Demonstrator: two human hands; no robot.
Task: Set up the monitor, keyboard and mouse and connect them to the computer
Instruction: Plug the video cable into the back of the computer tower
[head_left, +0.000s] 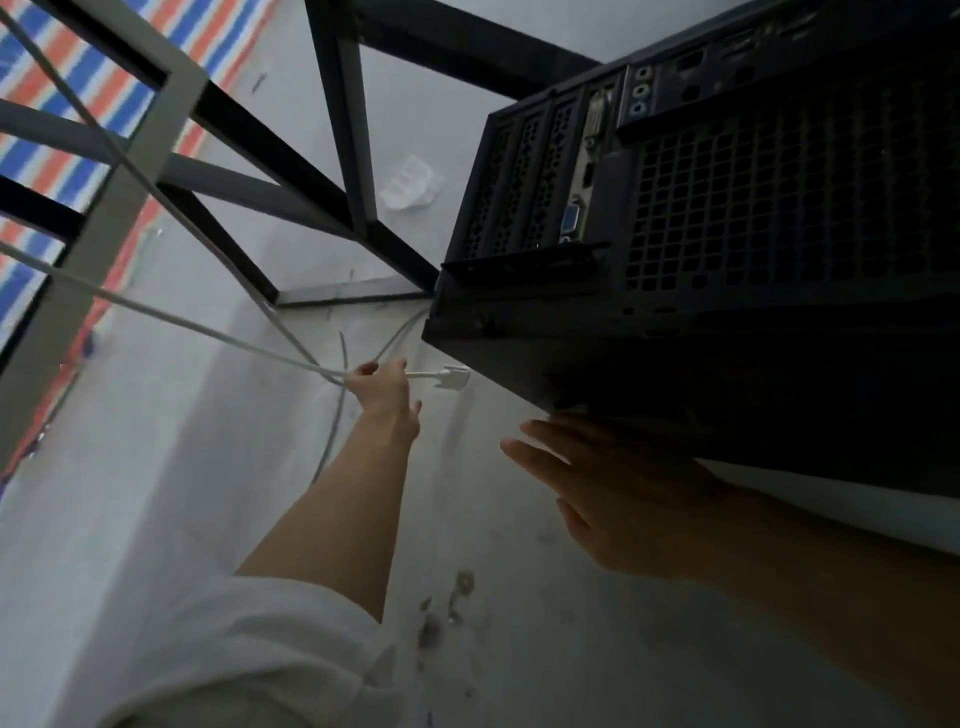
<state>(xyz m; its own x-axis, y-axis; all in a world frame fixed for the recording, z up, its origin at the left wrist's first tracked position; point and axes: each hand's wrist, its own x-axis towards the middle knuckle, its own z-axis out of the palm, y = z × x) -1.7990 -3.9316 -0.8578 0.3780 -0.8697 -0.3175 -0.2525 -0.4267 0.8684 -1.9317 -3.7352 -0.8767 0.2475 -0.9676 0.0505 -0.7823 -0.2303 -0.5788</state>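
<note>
The black computer tower (753, 291) stands on the floor at the right, its rear panel facing me, with a blue VGA port (570, 218) and audio jacks (641, 93) visible. My left hand (382, 387) reaches low beside the tower's bottom corner and grips a white cable (208, 328) just behind its white connector (453, 376). The connector points toward the case and lies close to its lower edge. My right hand (613, 499) rests flat with fingers spread against the tower's near side. Monitor, keyboard and mouse are out of view.
A black and grey metal table frame (332, 140) crosses the upper left, with more white cables (78, 104) hanging through it. A crumpled white plastic bag (410, 184) lies on the grey floor behind the frame. A red, white and blue striped sheet (67, 78) covers the far left.
</note>
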